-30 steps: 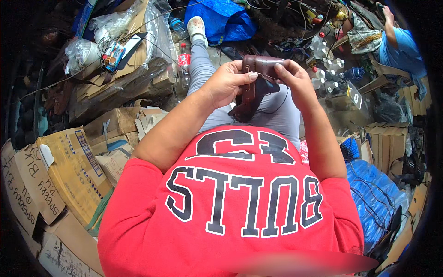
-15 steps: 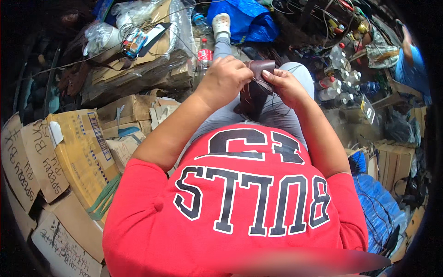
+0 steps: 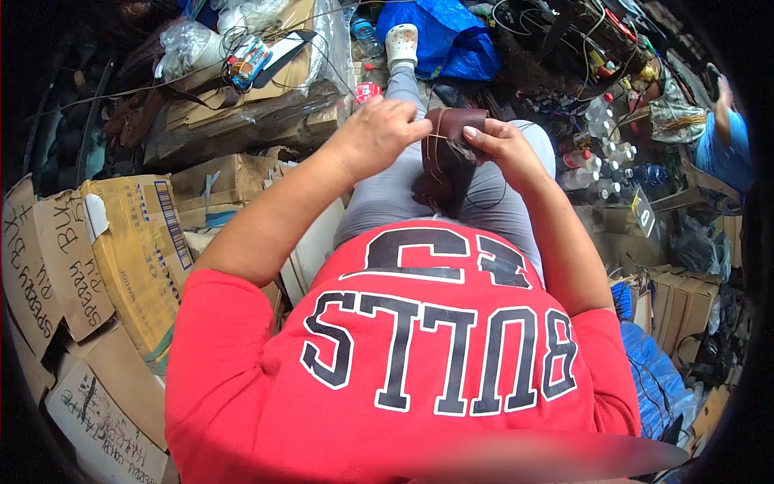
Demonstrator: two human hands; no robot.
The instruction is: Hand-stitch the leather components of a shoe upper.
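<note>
Your left hand (image 3: 372, 139) is curled with its fingers drawn together just beside the leather's left edge; you cannot tell from this view whether it pinches anything. Your right hand (image 3: 509, 147) is closed on the upper right of the dark brown leather piece (image 3: 451, 168), thumb on top, and the piece hangs over your lap between your grey-trousered legs (image 3: 375, 189). A thin pale thread (image 3: 436, 136) crosses its left side. Beyond lie a white clog (image 3: 401, 44) on your foot, a blue sheet (image 3: 459, 44), plastic bottles (image 3: 580, 178) to the right and cardboard boxes (image 3: 133, 258) to the left.
</note>
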